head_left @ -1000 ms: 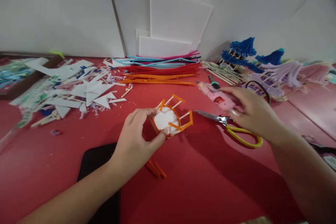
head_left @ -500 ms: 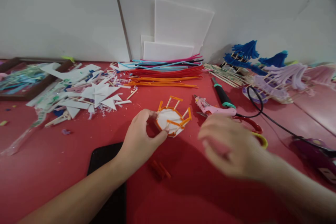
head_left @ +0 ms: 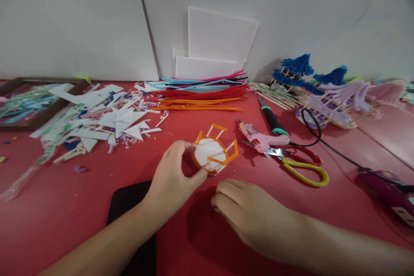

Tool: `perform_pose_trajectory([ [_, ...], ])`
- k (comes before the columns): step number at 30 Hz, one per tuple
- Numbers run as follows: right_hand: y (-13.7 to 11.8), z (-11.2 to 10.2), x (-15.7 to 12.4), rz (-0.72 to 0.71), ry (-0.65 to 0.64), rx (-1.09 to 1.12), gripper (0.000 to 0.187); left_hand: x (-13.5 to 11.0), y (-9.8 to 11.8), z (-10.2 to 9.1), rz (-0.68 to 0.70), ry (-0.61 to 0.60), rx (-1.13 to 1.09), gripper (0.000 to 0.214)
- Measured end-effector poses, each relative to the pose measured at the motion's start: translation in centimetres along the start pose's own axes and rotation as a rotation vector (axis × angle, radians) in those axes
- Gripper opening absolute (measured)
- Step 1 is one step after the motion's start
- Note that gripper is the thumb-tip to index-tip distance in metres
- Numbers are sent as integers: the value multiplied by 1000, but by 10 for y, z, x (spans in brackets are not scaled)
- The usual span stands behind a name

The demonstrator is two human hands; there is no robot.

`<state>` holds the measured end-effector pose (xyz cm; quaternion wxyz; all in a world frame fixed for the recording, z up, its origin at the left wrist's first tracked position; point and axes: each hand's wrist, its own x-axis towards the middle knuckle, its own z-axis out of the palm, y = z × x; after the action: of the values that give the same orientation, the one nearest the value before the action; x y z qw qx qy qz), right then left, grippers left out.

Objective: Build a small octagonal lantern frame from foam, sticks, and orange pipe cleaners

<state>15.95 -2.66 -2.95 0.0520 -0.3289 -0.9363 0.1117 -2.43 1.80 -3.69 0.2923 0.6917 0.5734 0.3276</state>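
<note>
My left hand (head_left: 176,168) grips the left edge of a small craft model between thumb and fingers. The model has a white base (head_left: 208,150) edged in orange, with short pale sticks standing up and orange strips (head_left: 219,127) joining their tops. On the red table, just to the lower right of the model, my right hand (head_left: 247,211) is closed with its fingertips turned down. Whatever its fingers hold, if anything, is hidden beneath them. To the right lies a pink glue gun (head_left: 263,138), partly over scissors (head_left: 302,172) with red and yellow handles.
A black-and-teal craft knife (head_left: 273,118) lies beyond the glue gun. Coloured pipe cleaners (head_left: 200,104) and white boards (head_left: 221,34) are at the back. Paper scraps (head_left: 118,118) spread leftward. A dark phone-like slab (head_left: 129,200) is under my left forearm; blue and lilac models (head_left: 343,97) stand at right.
My right hand has moved left and down from beside the scissors to the table below the model. It now covers the spot where small orange pieces lay. The left hand keeps its grip.
</note>
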Motion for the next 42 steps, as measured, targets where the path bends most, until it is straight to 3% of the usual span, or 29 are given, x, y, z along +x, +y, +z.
perform_pose_trajectory([
  [9, 1, -16, -7, -134, 259, -9, 33, 0, -1, -1, 102, 60, -13, 34],
  [15, -1, -50, 0, -268, 480, 124, 32, -2, -1, -1, 153, 107, -52, 34],
  [20, 15, -78, 8, -66, 613, 134, 22, -1, 3, -5, 194, 115, -48, 32],
  [24, 29, -75, 13, 61, 728, 263, 19, 0, 3, -5, 205, 122, -57, 31],
  [28, 33, -68, 17, 198, 673, 530, 9, -1, 2, -5, 199, 107, -60, 34],
  [33, 36, -76, 23, 284, 544, 812, 6, -1, 2, -5, 215, 96, -62, 37],
  [38, 39, -80, 24, 333, 475, 840, 4, -2, 1, -5, 221, 124, -24, 36],
  [42, 38, -79, 25, 337, 525, 824, 4, -4, 1, -7, 249, 170, -20, 37],
])
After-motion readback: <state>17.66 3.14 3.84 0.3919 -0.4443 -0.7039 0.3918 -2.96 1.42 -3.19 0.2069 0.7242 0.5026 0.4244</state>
